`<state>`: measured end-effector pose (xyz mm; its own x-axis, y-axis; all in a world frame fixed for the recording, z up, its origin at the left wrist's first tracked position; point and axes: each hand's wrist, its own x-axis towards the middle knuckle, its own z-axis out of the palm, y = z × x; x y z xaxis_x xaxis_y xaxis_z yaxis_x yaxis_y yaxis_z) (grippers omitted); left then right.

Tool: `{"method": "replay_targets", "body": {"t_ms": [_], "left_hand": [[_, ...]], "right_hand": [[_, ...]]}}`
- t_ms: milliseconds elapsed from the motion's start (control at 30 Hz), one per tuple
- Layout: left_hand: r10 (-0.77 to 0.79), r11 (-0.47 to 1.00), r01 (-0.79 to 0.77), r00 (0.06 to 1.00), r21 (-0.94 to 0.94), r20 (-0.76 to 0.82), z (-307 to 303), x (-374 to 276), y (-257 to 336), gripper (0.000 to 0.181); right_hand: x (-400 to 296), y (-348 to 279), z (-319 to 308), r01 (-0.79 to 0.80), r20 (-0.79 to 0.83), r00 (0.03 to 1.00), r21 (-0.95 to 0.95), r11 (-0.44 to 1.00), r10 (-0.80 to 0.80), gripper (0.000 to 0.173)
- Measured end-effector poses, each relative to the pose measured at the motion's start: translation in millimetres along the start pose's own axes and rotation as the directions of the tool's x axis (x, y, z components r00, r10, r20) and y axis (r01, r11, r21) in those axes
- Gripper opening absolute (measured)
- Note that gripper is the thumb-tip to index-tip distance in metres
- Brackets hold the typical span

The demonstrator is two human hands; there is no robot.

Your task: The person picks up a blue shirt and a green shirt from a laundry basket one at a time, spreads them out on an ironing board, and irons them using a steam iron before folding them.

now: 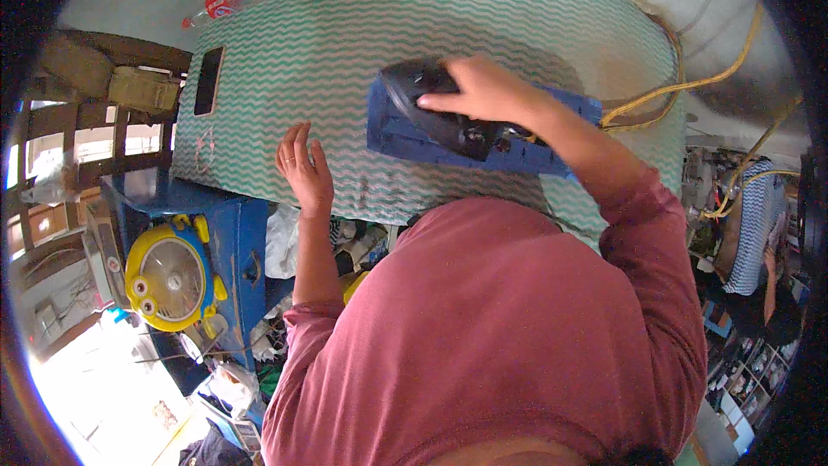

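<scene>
A black clothes iron (420, 87) is tilted over a dark blue cloth (396, 133) that lies on a table cover with green and white zigzags (310, 65). My right hand (482, 94) grips the iron from above, its thumb and fingers around the handle. Yellow cord (653, 94) runs from the iron's side off to the right. My left hand (305, 168) hovers by the near edge of the table, left of the blue cloth, fingers apart, holding nothing. The underside of the iron is hidden.
A dark phone (208, 81) lies at the table's left edge, a plastic bottle with a red label (226, 1) at the far left corner. A blue cabinet (242, 259) and a yellow fan (171, 275) stand lower left. Another person's arm (770, 285) shows far right.
</scene>
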<state>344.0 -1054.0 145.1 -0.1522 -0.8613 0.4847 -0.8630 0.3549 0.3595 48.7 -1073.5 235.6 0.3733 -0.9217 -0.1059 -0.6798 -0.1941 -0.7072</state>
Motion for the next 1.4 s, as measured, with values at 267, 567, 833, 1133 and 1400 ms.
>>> {"method": "replay_targets", "body": {"t_ms": [267,567,833,1133,1400], "left_hand": [[-0.024,0.998,0.021,0.997,-0.053,-0.068,7,7,3,0.028],[0.434,0.898,-0.390,0.863,-0.205,0.258,92,45,103,0.042],[0.307,0.916,-0.398,0.781,0.055,0.544,118,33,101,0.066],[0.330,0.912,-0.407,0.797,0.047,0.505,118,32,100,0.064],[0.336,0.924,-0.381,0.832,0.015,0.441,121,31,97,0.060]], "right_hand": [[17,13,25,-0.066,0.109,0.991,-0.072,0.995,0.073,0.046],[-64,70,-35,-0.456,0.020,0.889,0.136,0.880,0.457,0.041],[-139,158,-89,-0.588,-0.201,0.704,0.372,0.718,0.681,0.045],[-173,193,-101,-0.587,-0.783,0.563,-0.152,0.795,0.266,0.049],[-182,172,43,-0.793,-0.814,0.501,-0.297,0.532,0.293,0.035]]}}
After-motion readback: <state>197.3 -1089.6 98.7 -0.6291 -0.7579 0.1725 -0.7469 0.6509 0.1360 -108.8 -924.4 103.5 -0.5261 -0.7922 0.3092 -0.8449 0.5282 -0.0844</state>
